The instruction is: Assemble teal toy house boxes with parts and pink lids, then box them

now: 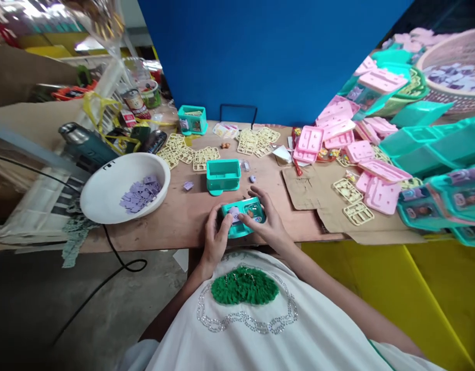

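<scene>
A teal plastic toy box [240, 231] is held between my two hands at the table's front edge, its windowed face turned up. My left hand [216, 234] wraps its left side, thumb on a small lilac piece [234, 212] on that face. My right hand [271, 219] grips the right side, its thumb against the same piece and its index finger along the far edge. A clear window with a small brown figure [252, 211] shows beside the thumbs. Just beyond stands another teal box [223, 178], its top uncovered. Lilac bits [188, 185] lie near it.
A white bowl [165, 178] of lilac pieces stands left, near a dark thermos [82, 144]. Cream plastic frames [206, 157] lie along the back, below a blue panel [276, 62]. Pink trays [382, 195], cardboard [338, 219] and stacked teal boxes [434, 149] crowd the right.
</scene>
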Motion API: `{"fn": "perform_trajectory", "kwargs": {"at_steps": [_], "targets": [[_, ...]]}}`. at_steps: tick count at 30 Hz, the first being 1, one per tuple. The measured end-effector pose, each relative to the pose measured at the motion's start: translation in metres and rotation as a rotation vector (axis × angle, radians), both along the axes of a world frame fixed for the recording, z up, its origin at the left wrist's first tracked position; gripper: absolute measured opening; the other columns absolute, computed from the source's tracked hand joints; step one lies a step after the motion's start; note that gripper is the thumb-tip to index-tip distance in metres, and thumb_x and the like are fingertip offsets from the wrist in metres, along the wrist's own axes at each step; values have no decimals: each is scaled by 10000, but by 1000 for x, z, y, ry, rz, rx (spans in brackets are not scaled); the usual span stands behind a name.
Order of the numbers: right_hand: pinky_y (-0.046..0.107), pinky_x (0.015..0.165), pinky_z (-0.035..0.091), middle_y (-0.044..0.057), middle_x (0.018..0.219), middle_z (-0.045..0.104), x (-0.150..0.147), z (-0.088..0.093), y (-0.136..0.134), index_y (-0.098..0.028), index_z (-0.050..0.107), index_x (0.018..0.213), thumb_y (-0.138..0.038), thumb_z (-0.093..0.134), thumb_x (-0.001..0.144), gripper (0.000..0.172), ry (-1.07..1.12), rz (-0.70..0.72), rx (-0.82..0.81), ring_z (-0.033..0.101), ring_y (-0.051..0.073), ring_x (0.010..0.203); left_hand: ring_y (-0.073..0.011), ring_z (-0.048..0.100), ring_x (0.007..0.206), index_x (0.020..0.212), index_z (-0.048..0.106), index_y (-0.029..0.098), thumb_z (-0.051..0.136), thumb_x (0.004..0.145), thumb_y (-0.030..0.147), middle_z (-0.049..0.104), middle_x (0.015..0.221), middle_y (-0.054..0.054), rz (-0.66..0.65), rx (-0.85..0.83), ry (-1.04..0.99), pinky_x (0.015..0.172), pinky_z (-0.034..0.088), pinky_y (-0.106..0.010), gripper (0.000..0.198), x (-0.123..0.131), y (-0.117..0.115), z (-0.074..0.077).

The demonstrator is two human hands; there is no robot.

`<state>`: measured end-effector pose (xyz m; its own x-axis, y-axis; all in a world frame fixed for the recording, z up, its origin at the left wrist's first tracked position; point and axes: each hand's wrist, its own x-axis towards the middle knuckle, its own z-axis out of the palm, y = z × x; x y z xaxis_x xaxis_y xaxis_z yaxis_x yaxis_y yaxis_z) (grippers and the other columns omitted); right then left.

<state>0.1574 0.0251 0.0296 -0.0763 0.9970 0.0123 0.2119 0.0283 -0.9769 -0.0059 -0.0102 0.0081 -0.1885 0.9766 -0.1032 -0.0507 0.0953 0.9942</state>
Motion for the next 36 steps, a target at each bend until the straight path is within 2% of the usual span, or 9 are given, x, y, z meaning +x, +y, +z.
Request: {"fn": "perform_trajectory", "kwargs": {"at_steps": [6,10,12,14,18,23,28,33,36], "targets": [[461,1032,573,156,1405,624,-18,-8,17,-232,523,1466,-587,823,770,837,56,-18,1,665,294,1210,-291,631,1300,1294,631,234,638,960,580,697,1368,-95,24,51,15,1093,526,-408,481,-2,20,0],[441,1048,569,150,1385,641,-21,-8,21,-218,583,1402,-580,815,776,760,129,-22,12,658,290,1230,-267,666,1235,1283,644,235,605,982,568,720,1326,-79,17,67,-16,1035,558,-371,451,-3,27,-1],[431,1013,590,144,1402,648,-17,-8,20,-229,607,1384,-594,789,809,705,172,-21,-11,669,282,1208,-276,656,1281,1342,621,236,562,1004,598,694,1385,-91,4,72,0,1053,557,-380,499,-5,25,-3],[423,960,618,139,1442,644,-11,-9,18,-250,618,1388,-628,751,851,670,226,-22,-57,690,275,1179,-296,583,1412,1451,556,247,542,1013,624,612,1517,-113,-29,124,46,1148,508,-410,578,-9,20,-8],[470,1060,593,137,1463,659,5,-11,18,-263,659,1376,-683,717,880,653,275,-32,-90,652,304,1318,-325,393,1583,1595,405,265,675,940,632,422,1693,-140,-118,216,126,1285,371,-450,798,-18,10,-19],[523,1133,547,115,1444,689,11,-15,19,-243,709,1348,-756,725,828,731,249,6,-170,644,332,1337,-348,445,1547,1586,406,245,758,873,637,440,1673,-173,-163,201,129,1255,416,-466,887,-26,10,-27],[532,1194,479,98,1434,698,3,-24,13,-221,732,1308,-774,655,862,715,248,-58,-147,624,335,1354,-352,449,1539,1605,372,228,809,822,640,451,1658,-189,-155,205,183,1243,421,-465,987,-26,10,-30],[494,1144,514,101,1357,732,1,-29,10,-212,715,1277,-741,612,901,657,241,-83,-120,654,322,1290,-354,454,1534,1594,387,214,717,860,712,466,1643,-193,-154,223,217,1234,428,-453,947,-25,8,-26],[474,1108,532,100,1299,751,-1,-31,9,-207,715,1254,-717,606,912,623,266,-95,-96,672,314,1244,-362,479,1510,1586,394,216,687,888,686,480,1632,-187,-154,224,203,1228,433,-462,891,-24,6,-23]]}}
